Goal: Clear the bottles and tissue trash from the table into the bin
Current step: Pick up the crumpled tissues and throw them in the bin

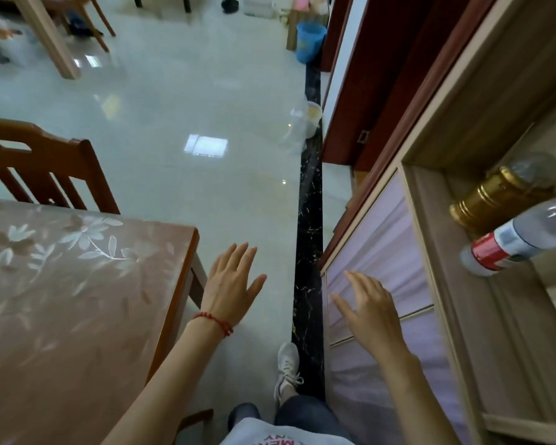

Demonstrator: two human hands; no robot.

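Right now we hold both hands out empty over the floor, our left hand (230, 281) with fingers spread just past the table (77, 284) corner, our right hand (366, 306) fingers loosely apart before the cabinet (382, 252). Far ahead, the blue bin (309, 41) stands by the wall. A clear bottle (520, 236) with a red label rests on the cabinet shelf at right.
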